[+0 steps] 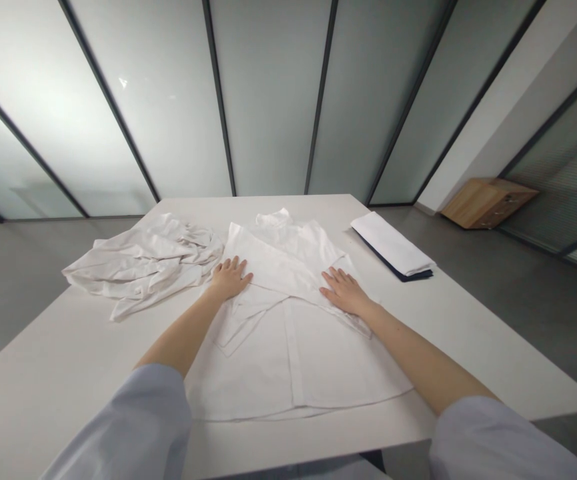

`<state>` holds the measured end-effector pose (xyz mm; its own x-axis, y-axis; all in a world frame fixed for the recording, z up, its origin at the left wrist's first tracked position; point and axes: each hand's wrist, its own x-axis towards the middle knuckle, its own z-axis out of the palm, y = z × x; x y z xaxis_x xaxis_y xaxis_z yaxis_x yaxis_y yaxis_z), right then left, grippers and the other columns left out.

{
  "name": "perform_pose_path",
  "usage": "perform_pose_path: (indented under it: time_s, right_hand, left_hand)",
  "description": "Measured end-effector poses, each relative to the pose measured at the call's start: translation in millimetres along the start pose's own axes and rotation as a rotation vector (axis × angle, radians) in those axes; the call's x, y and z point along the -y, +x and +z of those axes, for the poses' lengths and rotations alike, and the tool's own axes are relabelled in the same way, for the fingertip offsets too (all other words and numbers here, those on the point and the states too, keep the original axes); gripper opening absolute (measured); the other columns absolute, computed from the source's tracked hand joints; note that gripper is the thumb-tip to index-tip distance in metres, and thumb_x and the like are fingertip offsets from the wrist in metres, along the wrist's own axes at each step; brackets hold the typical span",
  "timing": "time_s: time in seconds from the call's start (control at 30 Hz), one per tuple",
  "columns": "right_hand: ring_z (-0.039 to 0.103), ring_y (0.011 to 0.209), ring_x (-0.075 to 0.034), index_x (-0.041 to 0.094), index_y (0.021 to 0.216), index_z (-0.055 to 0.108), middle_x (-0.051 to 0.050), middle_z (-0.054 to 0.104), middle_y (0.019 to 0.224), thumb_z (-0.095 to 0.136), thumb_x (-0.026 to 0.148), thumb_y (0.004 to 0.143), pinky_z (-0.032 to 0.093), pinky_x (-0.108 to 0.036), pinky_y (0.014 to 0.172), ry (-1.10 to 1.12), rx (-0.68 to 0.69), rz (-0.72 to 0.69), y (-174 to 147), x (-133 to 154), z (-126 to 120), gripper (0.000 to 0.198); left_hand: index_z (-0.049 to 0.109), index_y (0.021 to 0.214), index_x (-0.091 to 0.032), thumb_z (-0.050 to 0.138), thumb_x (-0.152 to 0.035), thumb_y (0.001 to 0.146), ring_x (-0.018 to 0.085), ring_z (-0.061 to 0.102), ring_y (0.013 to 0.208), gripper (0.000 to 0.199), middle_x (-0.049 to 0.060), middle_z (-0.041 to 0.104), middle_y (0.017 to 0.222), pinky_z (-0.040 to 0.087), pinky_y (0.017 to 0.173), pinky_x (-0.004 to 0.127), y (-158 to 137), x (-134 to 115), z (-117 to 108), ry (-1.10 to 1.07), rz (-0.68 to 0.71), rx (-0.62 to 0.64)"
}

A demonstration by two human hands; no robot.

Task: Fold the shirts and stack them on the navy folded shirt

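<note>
A white shirt (258, 373) lies spread on the table in front of me, its collar (274, 219) at the far end and its hem near the front edge. Its sleeves are folded across the upper body. My left hand (231, 277) rests flat on the folded cloth at the left, fingers spread. On the right side of the shirt my right hand (344, 291) also lies flat, with its fingers apart. Neither hand grips anything. Parts of the folded layers are hidden under the hands.
A crumpled pile of white cloth (153, 257) sits at the left of the white table (473, 347), partly over its edge. Folded white cloth (393, 241) lies on dark folded cloth (402, 275) at the right. A wooden cabinet (488, 202) stands on the floor beyond.
</note>
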<state>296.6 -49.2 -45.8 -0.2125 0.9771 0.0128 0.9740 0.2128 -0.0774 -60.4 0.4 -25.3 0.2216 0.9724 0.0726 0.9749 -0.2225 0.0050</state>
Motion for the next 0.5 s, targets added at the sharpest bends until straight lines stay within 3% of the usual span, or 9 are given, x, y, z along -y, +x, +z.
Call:
perform_pose_path:
  time_s: [0.1, 0.2, 0.3, 0.37, 0.5]
  right_hand:
    - [0.03, 0.14, -0.031, 0.02, 0.144, 0.039, -0.013, 0.031, 0.154, 0.033, 0.054, 0.094, 0.028, -0.046, 0.109, -0.076, 0.032, -0.041, -8.6, 2.5, -14.6, 0.061]
    - [0.049, 0.126, -0.032, 0.019, 0.131, 0.055, -0.017, 0.053, 0.138, 0.036, 0.057, 0.091, 0.036, -0.045, 0.101, -0.147, 0.105, -0.067, -9.1, 9.7, -38.1, 0.058]
    - [0.063, 0.104, -0.031, 0.017, 0.111, 0.067, -0.017, 0.069, 0.108, 0.037, 0.059, 0.09, 0.041, -0.043, 0.091, -0.202, 0.18, -0.002, 3.7, 19.9, -61.3, 0.056]
    - [0.064, 0.102, -0.03, 0.016, 0.111, 0.066, -0.016, 0.07, 0.105, 0.037, 0.056, 0.091, 0.042, -0.041, 0.089, -0.205, 0.144, 0.028, 18.7, 26.5, -69.8, 0.053]
    - [0.05, 0.124, -0.027, 0.018, 0.133, 0.052, -0.014, 0.054, 0.137, 0.037, 0.048, 0.094, 0.036, -0.038, 0.101, -0.127, -0.015, -0.047, 49.6, 32.4, -58.2, 0.051]
  left_hand:
    - [0.04, 0.142, -0.023, 0.033, -0.056, 0.091, 0.034, 0.037, 0.135, 0.061, 0.015, 0.033, 0.152, 0.034, 0.102, 0.052, -6.2, -3.9, -18.1, 0.059, 0.005, 0.129]
    - [0.051, 0.131, -0.024, 0.037, -0.063, 0.087, 0.034, 0.049, 0.123, 0.061, 0.014, 0.05, 0.14, 0.039, 0.097, 0.052, -7.0, -9.9, -39.4, 0.091, 0.001, 0.263]
    - [0.058, 0.12, -0.019, 0.033, -0.062, 0.088, 0.032, 0.057, 0.113, 0.059, 0.015, 0.064, 0.118, 0.04, 0.096, 0.048, -1.3, -19.2, -51.4, 0.089, -0.033, 0.216]
    - [0.054, 0.126, -0.016, 0.032, -0.058, 0.09, 0.032, 0.053, 0.119, 0.059, 0.017, 0.061, 0.125, 0.039, 0.097, 0.046, 5.2, -25.5, -48.8, 0.071, -0.041, 0.108]
    - [0.034, 0.145, -0.018, 0.03, -0.059, 0.091, 0.033, 0.027, 0.141, 0.068, 0.016, 0.028, 0.154, 0.026, 0.11, 0.047, 18.3, -28.6, -22.8, 0.027, -0.059, 0.022]
